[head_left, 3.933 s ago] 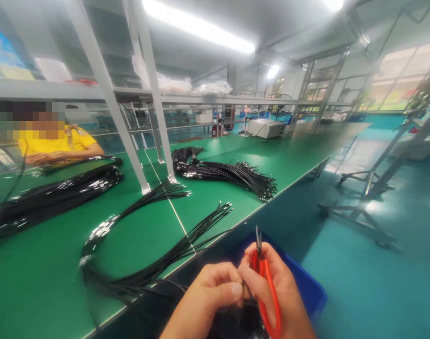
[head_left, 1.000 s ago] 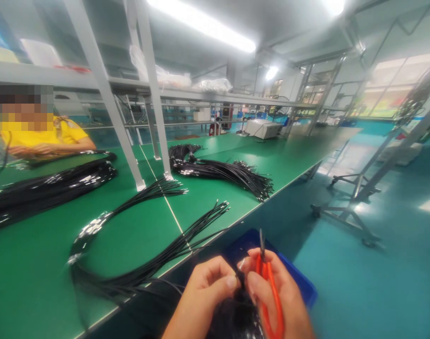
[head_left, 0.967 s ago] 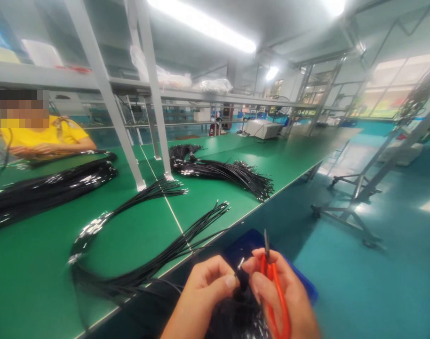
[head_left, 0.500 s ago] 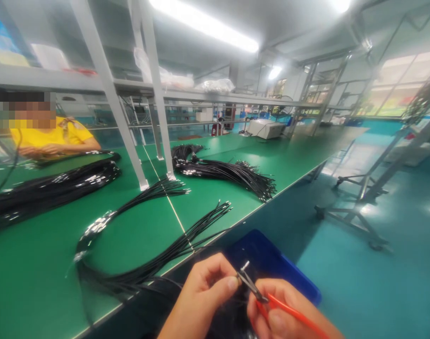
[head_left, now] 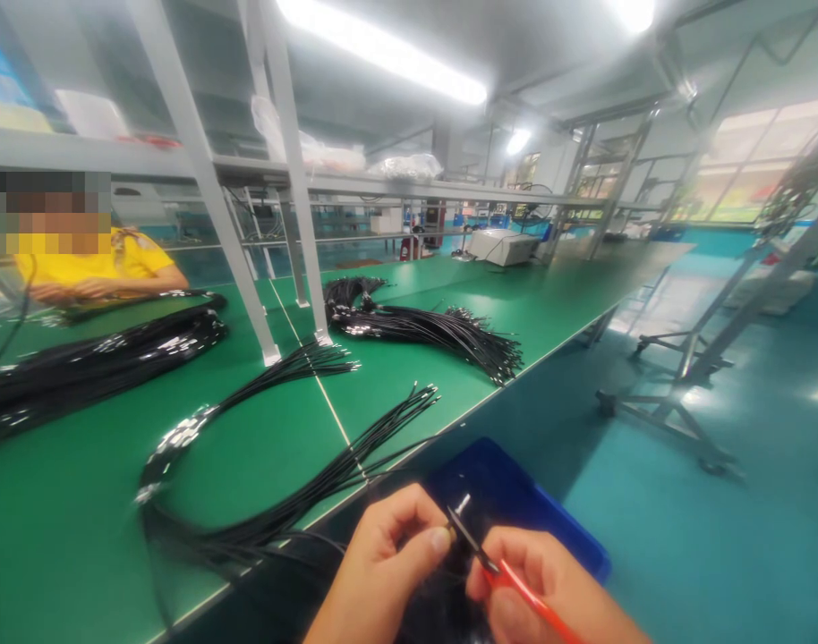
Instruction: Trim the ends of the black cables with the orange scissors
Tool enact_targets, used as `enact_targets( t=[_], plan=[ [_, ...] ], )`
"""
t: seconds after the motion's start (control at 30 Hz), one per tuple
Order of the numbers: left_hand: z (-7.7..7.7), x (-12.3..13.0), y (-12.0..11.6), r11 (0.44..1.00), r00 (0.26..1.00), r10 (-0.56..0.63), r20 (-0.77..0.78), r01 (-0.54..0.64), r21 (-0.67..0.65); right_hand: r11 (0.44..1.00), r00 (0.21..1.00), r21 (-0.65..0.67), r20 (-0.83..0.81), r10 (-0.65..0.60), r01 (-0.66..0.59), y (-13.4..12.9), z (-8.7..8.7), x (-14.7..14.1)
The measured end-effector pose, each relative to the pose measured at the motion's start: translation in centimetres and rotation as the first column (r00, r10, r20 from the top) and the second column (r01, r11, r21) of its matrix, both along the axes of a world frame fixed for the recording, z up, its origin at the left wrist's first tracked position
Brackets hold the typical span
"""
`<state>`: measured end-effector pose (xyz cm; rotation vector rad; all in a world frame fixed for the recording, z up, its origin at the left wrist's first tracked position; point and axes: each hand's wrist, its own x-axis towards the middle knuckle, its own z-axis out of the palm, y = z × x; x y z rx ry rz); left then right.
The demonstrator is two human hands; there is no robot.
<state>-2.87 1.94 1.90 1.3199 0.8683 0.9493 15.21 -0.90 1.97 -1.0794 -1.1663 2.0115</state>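
My left hand (head_left: 404, 546) pinches the end of a black cable between thumb and forefinger; a small brownish tip shows at the fingertips. Most of that cable is hidden by the hand. In my right hand (head_left: 526, 577) is a pair of wire cutters (head_left: 535, 605) with red handles, fingers wrapped around them. Their dark jaws point up and left, close to the cable tip; whether they touch it I cannot tell. A long bundle of black cables (head_left: 302, 492) with pale ends curves over the green table (head_left: 241, 470) to the left of my hands.
A blue bin (head_left: 557, 514) sits below my hands, beyond the table edge. More black cable bundles (head_left: 436, 331) lie farther back and at left (head_left: 114, 371). White shelf posts (head_left: 292, 179) rise from the table. Across it sits a person in yellow (head_left: 133, 259). A wheeled metal rack (head_left: 691, 358) stands right.
The wire cutters have turned slightly in my right hand, and their jaws look closer together. My left hand keeps its pinch. The view has shifted a little.
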Motion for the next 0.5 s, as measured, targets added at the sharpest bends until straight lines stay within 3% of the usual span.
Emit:
enact_targets(
  t=[0.13, 0.33, 0.4, 0.5],
  plan=[
    [-0.1, -0.1, -0.1, 1.0, 1.0, 0.02, 0.002, -0.02, 0.021, 0.997, 0.994, 0.031, 0.07, -0.078, 0.076, -0.3, 0.8, -0.1],
    [-0.2, -0.1, -0.3, 0.979, 0.986, 0.125, -0.114, -0.104, 0.173, 0.978, 0.978, 0.097, -0.117, -0.174, 0.185, -0.7, 1.1, 0.8],
    [-0.2, 0.2, -0.6, 0.93, 0.953, 0.235, -0.194, -0.162, 0.33, 0.965, 0.961, 0.093, -0.151, -0.231, 0.247, -0.8, 1.2, 1.0],
    [-0.4, 0.8, -1.1, 0.783, 0.877, 0.408, -0.256, -0.192, 0.591, 0.913, 0.905, 0.048, -0.165, -0.392, 0.405, -1.4, 1.3, 0.9]
  ],
)
